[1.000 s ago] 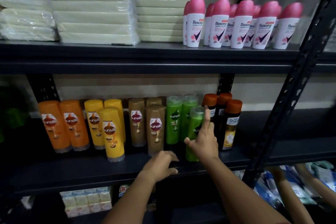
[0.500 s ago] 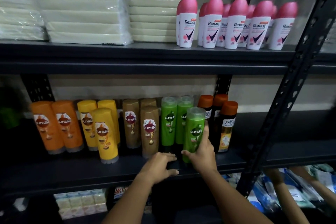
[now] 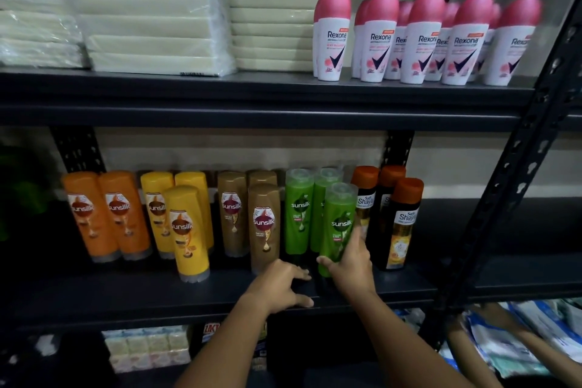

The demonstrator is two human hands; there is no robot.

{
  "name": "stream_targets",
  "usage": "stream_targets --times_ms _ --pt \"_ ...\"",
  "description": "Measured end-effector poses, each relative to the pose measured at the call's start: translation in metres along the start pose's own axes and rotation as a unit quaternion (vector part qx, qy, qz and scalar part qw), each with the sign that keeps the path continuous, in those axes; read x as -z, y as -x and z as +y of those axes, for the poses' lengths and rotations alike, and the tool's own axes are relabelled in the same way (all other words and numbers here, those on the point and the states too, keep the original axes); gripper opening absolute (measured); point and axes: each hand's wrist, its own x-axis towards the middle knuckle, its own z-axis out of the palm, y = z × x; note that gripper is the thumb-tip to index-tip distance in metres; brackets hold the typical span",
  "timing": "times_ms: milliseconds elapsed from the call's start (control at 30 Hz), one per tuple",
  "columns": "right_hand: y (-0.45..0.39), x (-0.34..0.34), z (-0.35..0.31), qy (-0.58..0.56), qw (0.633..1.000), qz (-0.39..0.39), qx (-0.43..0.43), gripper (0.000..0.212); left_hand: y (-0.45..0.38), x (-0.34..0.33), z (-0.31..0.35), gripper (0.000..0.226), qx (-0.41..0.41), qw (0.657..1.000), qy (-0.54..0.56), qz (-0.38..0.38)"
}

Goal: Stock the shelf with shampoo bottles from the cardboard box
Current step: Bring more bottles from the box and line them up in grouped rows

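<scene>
Right hand (image 3: 349, 264) gripping green Sunsilk bottle (image 3: 338, 227), left hand (image 3: 280, 287) loosely curled on shelf (image 3: 157, 299), Rexona deodorants (image 3: 422, 41) above

Dim room, pale wall (image 3: 315, 148) behind black metal racking (image 3: 510, 173).

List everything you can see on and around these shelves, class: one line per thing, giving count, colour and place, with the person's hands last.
Soap-like bar packs: several clear-wrapped stacks, cream, top shelf left.
Deodorant bottles: about ten, white with pink caps, top shelf right.
Orange bottles: two, middle shelf far left.
Yellow bottles: three, right of the orange.
Brown bottles: at least three, centre.
Green bottles: three, right of the brown.
Dark bottles: three, orange caps, rightmost.
Small packets: pale, bottom shelf.
Left hand: rests on the middle shelf's front edge.
Right hand: grips the front green bottle.
</scene>
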Motion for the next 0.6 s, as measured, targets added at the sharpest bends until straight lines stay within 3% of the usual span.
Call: stream_targets --times_ms 533,600 --pt "0.004 0.004 -0.005 0.01 1.0 0.007 0.018 0.12 0.008 -0.003 -0.002 0.068 -0.04 0.999 -0.019 -0.001" --pt "0.006 0.009 -0.009 0.009 0.999 0.028 0.037 0.129 0.017 0.002 0.001 0.058 -0.081 0.995 -0.011 0.056"
